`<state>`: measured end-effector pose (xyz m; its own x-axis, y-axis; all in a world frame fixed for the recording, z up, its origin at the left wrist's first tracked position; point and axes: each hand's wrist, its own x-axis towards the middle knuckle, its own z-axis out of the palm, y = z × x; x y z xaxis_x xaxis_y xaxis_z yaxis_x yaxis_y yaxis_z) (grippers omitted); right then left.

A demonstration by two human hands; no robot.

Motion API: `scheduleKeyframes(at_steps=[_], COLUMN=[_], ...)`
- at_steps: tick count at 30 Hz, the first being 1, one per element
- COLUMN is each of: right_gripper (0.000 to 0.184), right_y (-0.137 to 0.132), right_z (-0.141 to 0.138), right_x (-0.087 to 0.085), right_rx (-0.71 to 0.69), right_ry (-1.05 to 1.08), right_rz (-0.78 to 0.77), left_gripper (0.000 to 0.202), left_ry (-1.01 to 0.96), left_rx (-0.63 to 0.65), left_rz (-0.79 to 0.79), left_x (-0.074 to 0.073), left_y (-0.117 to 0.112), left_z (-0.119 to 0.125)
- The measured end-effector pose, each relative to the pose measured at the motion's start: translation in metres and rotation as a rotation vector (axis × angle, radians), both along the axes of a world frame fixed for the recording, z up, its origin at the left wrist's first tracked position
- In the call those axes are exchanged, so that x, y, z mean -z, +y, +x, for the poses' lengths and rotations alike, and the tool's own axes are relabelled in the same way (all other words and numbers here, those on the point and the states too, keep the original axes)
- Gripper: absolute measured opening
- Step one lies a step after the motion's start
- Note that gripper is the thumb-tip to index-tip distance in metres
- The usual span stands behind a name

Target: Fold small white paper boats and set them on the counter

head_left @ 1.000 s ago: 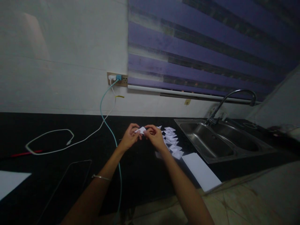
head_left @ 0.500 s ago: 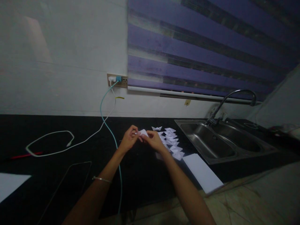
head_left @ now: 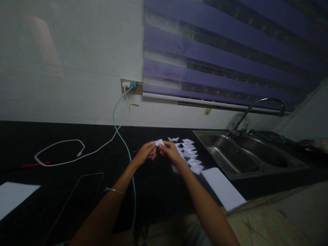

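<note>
A small folded piece of white paper [head_left: 159,142] is pinched between my two hands above the black counter. My left hand [head_left: 146,152] grips its left side with thumb and fingers. On the other side, my right hand [head_left: 171,151] pinches the right edge, thumb in front. Just right of my right hand, several folded paper boats [head_left: 190,152] lie in rows, some partly hidden by my right wrist. A stack of white paper sheets [head_left: 223,188] rests beyond them, by the counter's front edge.
A metal double sink [head_left: 230,153] with a curved faucet [head_left: 252,106] lies to the right. A teal cable [head_left: 133,191] runs past my left forearm. A white cable [head_left: 60,165], a red pen-like stick [head_left: 33,165], a dark phone-like slab [head_left: 77,201] and white paper [head_left: 15,196] are left.
My hands have turned the folded paper, which now shows a flatter, squarer face. The camera view has shifted slightly, so the surroundings appear a little further right.
</note>
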<state>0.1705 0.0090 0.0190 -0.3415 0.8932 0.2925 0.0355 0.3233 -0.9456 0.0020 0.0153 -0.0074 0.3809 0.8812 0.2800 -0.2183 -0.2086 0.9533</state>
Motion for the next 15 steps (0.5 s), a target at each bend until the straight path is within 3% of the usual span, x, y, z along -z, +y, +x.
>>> scheduleKeyframes(at_steps=[7, 11, 15], right_gripper=[0.049, 0.050, 0.049], right_y=[0.006, 0.005, 0.004], right_z=[-0.002, -0.001, -0.004], right_x=[0.008, 0.007, 0.006], right_rx=[-0.010, 0.003, -0.005], right_ry=[-0.117, -0.149, -0.163], right_rz=[0.045, 0.031, -0.007], left_gripper=[0.045, 0.054, 0.053], left_ry=[0.057, 0.146, 0.255], left_rx=[-0.016, -0.139, -0.288], left_rz=[0.047, 0.034, 0.141], left_x=[0.004, -0.001, -0.009], left_y=[0.007, 0.002, -0.005], left_z=[-0.002, 0.001, 0.002])
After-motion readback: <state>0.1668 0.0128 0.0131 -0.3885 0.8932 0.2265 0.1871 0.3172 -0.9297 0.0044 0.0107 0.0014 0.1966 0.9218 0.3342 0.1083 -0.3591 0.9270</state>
